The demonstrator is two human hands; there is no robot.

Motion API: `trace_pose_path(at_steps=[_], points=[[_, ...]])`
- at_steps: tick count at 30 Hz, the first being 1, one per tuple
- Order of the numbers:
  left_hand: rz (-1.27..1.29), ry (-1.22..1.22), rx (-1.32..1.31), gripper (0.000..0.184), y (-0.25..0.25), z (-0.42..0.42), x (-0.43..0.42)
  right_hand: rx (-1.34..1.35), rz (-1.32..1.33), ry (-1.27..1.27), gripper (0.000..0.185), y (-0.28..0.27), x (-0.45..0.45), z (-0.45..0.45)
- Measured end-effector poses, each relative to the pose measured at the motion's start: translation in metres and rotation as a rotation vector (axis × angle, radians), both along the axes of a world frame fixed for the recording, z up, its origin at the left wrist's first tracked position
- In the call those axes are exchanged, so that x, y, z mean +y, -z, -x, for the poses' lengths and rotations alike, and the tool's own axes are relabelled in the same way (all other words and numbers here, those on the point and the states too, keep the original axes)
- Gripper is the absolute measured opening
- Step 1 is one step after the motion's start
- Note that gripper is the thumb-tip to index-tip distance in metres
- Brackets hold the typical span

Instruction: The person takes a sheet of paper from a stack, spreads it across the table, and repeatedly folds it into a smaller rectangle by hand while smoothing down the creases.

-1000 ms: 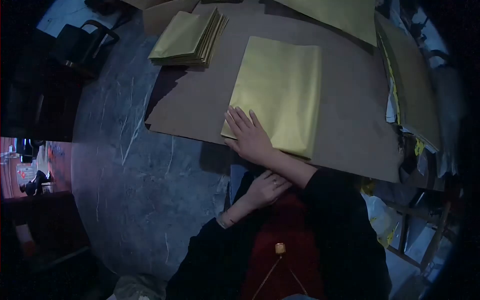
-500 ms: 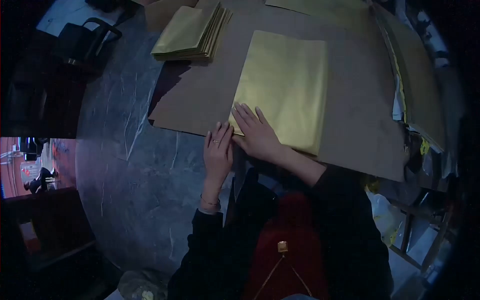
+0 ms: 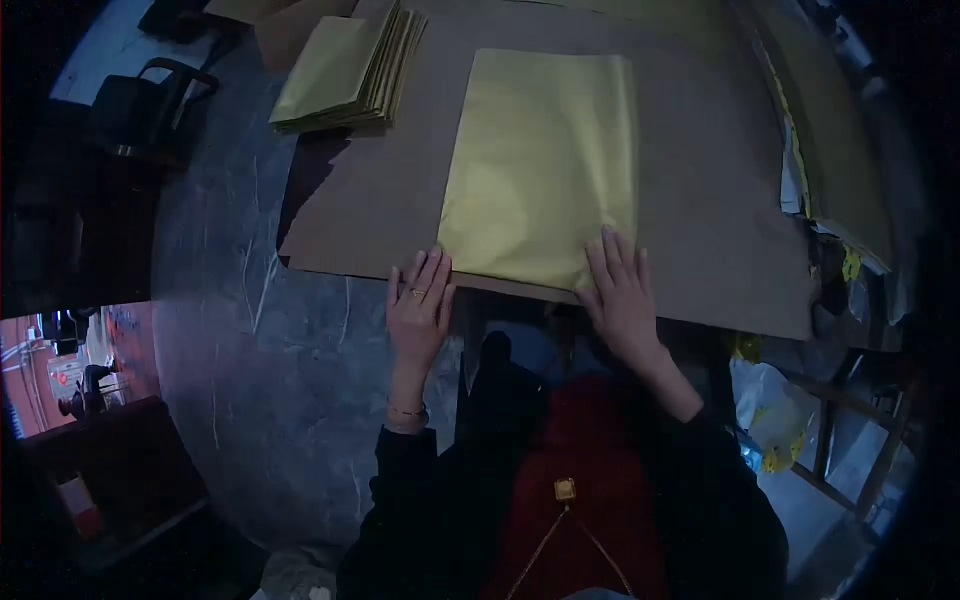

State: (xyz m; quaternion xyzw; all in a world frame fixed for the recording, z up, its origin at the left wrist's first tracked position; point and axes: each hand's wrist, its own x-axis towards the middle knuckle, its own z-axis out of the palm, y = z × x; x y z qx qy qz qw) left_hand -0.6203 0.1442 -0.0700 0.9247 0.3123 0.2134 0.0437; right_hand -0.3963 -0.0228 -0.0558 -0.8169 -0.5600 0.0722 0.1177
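Through the head view, I have the gold paper (image 3: 540, 160) lying flat on the brown table (image 3: 720, 240), straight ahead of both hands, with its long axis running from near to far and its near edge close to the table's near edge. The left hand (image 3: 415, 325) reaches its near left corner from the left side, only the fingertips arriving there; whether they press on the paper or just meet its edge I can't tell. The right hand (image 3: 628, 310) is the nearer of the two to the body of the paper, its fingers lying over the near right corner and pointing away toward the far side. Neither grip is clamped on anything: the left fingers are straight and close together, the right ones extended and slightly spread, palm down. The two hands are well apart, with the paper's short near edge spanning between them. Far left of the paper, apart from it, I see a stack of folded gold sheets (image 3: 335, 70) near the table's left edge, and low on the right, beyond the table, a pale plastic bag (image 3: 775, 405).
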Motion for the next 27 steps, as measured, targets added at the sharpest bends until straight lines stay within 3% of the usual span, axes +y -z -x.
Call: trace_pose_path(at_steps=[10,20,27], points=[[0.022,0.059,-0.012,0.036,0.002,0.001,0.001,0.015,-0.052,-0.012,0.062,0.011,-0.005,-0.004],[-0.031,0.107,0.049,0.035,-0.006,-0.009,0.001,-0.172,-0.006,0.014,0.057,0.004,-0.026,-0.014],[0.038,0.252,0.155,0.041,-0.009,-0.019,-0.012,-0.080,-0.035,0.025,0.050,0.007,-0.032,-0.013]])
